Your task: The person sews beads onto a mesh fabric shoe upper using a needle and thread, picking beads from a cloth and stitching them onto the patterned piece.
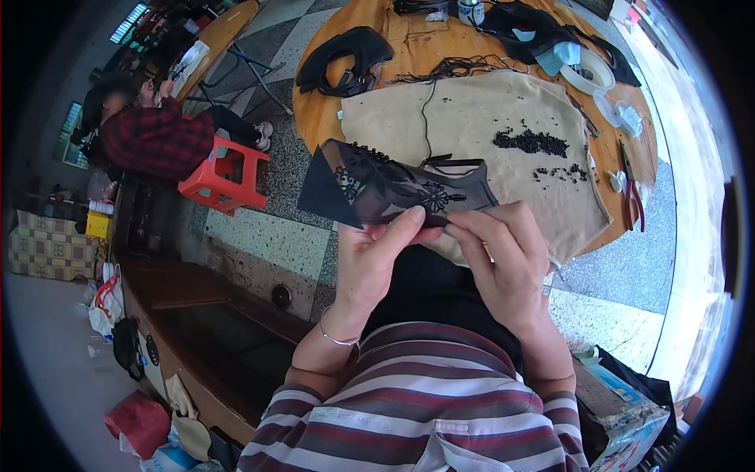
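Observation:
A piece of black sheer fabric (389, 187) is held up in front of me, with flower-like black beadwork and dark beads along its upper edge. My left hand (375, 263) grips its lower edge between thumb and fingers. At the lower right edge, my right hand (507, 256) pinches the fabric with thumb and forefinger; anything small between those fingertips is hidden. Behind lies a beige cloth (464, 110) on the round wooden table. Several loose black beads (531, 143) are heaped on the cloth's right side, and a dark cord (427, 118) runs down over it.
Red-handled pliers (633, 200) lie at the table's (314, 106) right edge, near a white tape roll (590, 75). A black padded piece (346, 59) rests at the back left. Further left, a person in a checked shirt (157, 138) sits on a red stool (224, 177).

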`<state>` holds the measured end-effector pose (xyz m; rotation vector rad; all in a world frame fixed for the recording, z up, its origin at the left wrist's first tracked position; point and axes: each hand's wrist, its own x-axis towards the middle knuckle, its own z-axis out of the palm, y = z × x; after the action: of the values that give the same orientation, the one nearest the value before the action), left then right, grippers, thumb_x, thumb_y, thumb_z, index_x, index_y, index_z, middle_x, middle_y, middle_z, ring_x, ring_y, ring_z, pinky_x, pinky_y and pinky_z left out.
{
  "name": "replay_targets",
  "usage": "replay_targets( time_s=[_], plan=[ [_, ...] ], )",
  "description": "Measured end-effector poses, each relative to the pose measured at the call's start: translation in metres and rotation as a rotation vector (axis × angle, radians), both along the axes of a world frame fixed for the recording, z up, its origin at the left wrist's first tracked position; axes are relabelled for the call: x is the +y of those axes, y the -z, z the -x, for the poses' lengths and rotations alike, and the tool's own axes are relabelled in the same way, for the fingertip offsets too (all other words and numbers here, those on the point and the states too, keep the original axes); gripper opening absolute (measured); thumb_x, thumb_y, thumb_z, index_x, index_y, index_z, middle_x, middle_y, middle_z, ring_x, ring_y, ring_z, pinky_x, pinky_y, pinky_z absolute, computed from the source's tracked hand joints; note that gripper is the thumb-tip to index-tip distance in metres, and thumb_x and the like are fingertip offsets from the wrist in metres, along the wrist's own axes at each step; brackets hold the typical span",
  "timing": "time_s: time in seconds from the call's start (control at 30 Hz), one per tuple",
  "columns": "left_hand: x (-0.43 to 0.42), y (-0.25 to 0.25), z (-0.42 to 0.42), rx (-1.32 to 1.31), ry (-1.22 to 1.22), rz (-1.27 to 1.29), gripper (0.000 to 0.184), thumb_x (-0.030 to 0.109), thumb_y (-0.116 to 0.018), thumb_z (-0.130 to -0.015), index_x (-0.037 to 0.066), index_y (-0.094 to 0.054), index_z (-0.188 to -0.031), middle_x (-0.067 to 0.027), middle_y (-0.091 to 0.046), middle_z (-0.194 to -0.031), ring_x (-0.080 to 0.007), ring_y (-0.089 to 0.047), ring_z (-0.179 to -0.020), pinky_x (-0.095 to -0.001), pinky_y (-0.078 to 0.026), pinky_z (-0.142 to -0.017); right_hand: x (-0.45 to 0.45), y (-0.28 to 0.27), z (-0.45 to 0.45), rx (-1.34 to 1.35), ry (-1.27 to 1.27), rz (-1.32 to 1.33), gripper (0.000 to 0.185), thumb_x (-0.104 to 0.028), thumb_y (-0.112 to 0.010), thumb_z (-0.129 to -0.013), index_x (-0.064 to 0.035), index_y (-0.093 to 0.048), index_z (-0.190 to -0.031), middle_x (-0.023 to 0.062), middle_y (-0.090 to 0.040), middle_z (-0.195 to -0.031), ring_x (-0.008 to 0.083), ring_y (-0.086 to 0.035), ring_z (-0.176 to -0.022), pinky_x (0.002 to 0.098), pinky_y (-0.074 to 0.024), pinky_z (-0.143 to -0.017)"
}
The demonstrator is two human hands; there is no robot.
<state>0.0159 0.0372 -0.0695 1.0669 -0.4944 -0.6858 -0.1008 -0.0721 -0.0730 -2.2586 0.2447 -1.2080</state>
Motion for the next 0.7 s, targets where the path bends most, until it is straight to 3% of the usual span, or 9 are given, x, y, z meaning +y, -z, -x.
replay_targets(
  time_s=[0.13, 0.7],
  plan=[
    [0.0009, 0.0003, 0.0008, 0.026, 0.009, 0.023, 0.017, -0.004, -0.056, -0.086, -0.002, -0.058, -0.103, -0.0096, -0.064, -0.093, -0.0162, -0.065, -0.082, -0.0291, -0.059, -0.07, 0.0014, -0.0002, 0.0, 0.021, 0.021, 0.009, 0.028, 0.0, -0.074, -0.068, -0.0043, -0.064, -0.094, 0.006, -0.055, -0.082, 0.0225, -0.054, -0.07, 0.0331, -0.0451, -0.06],
    [0.0034, 0.0023, 0.0039, 0.01, -0.027, 0.0, 0.017, -0.003, -0.057, -0.086, -0.004, -0.058, -0.103, -0.0079, -0.063, -0.089, -0.0133, -0.063, -0.079, -0.0292, -0.059, -0.071, 0.0023, 0.0051, -0.0017, 0.066, -0.006, -0.11, 0.025, -0.001, -0.072, -0.071, -0.0034, -0.064, -0.094, 0.0071, -0.055, -0.082, 0.0228, -0.055, -0.07, 0.0333, -0.0455, -0.06]
  ],
)
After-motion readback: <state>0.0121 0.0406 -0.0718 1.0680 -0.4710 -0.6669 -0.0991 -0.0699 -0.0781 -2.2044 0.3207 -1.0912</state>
